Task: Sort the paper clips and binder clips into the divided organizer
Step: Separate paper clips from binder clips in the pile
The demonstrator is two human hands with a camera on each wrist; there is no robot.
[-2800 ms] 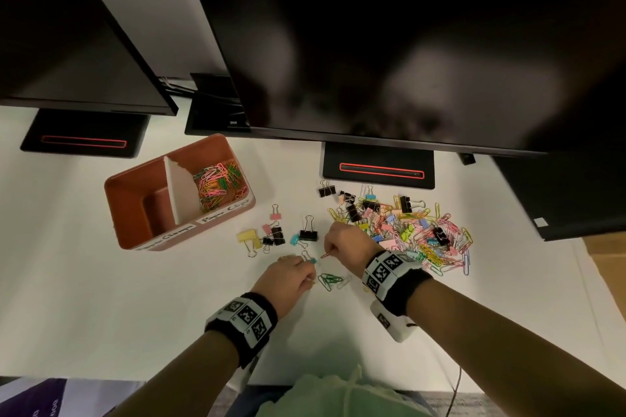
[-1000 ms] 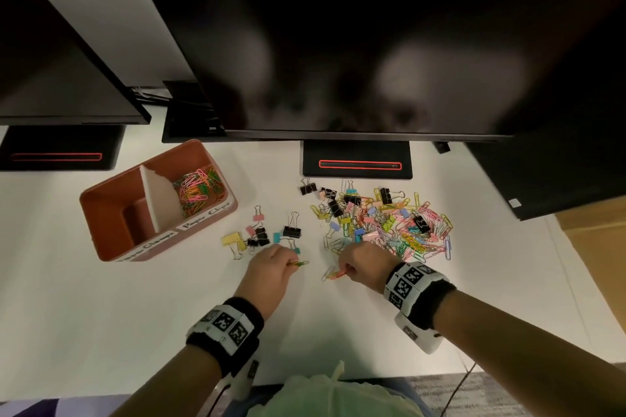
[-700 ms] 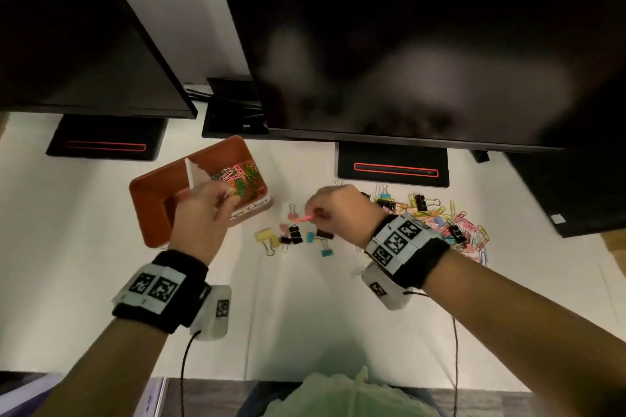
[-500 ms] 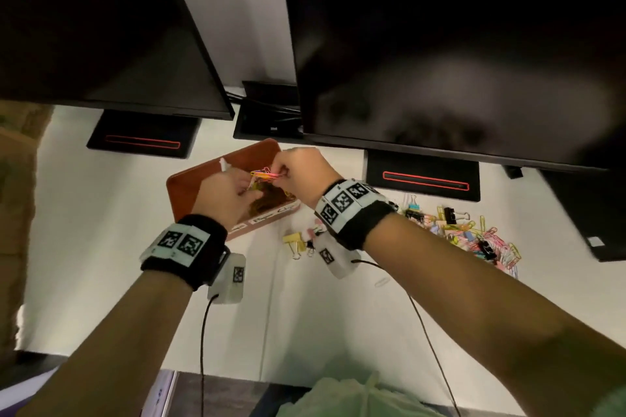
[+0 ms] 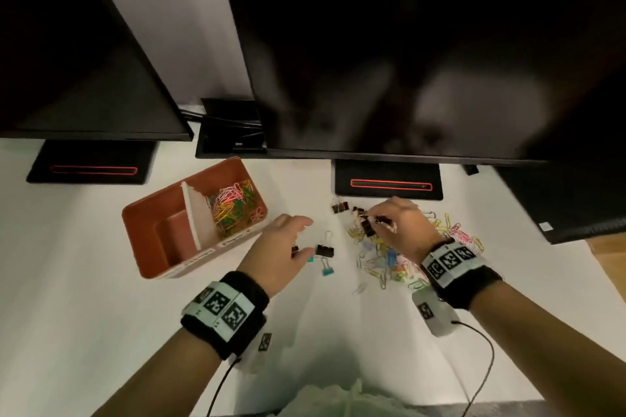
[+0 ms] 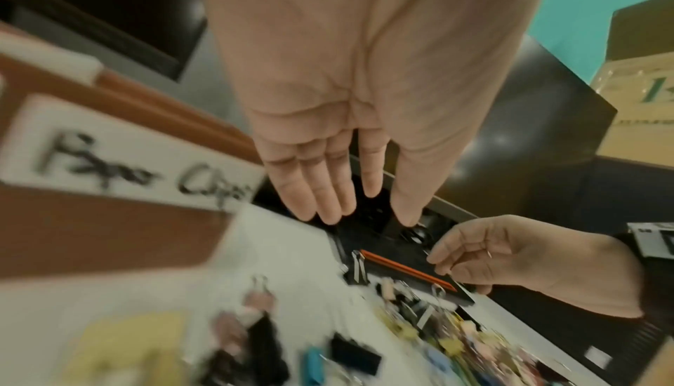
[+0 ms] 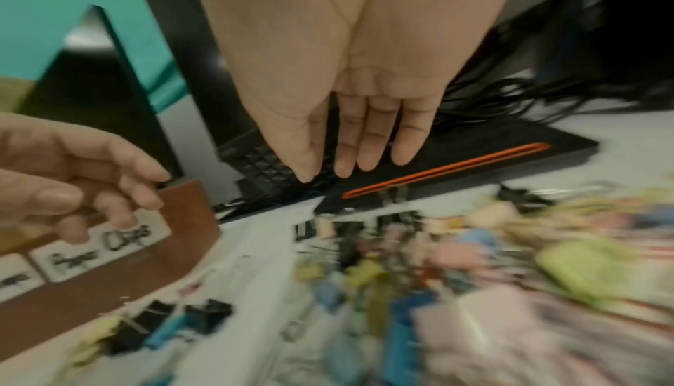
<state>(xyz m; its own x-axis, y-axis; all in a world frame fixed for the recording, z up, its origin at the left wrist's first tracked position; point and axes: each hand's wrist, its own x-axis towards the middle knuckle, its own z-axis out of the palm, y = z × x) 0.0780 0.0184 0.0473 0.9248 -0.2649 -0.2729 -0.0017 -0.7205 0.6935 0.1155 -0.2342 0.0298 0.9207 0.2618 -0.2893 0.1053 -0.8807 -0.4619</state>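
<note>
The orange-brown organizer stands left of centre, split by a white divider. Colourful paper clips fill its right compartment, labelled "Paper Clips"; no clips show in the left one. My left hand hovers with straight fingers and holds nothing, above a small group of binder clips, among them a black one and a blue one. My right hand hangs over the far edge of the mixed clip pile, fingers extended and empty.
Two dark monitors overhang the white table; their black stands sit behind the organizer and pile. Cables run behind the stand. Wrist-camera cords trail toward the table's near edge.
Both hands carried paper clips from the table to the organizer's right compartment, let them go, and have come back empty over the binder clips and the pile.
</note>
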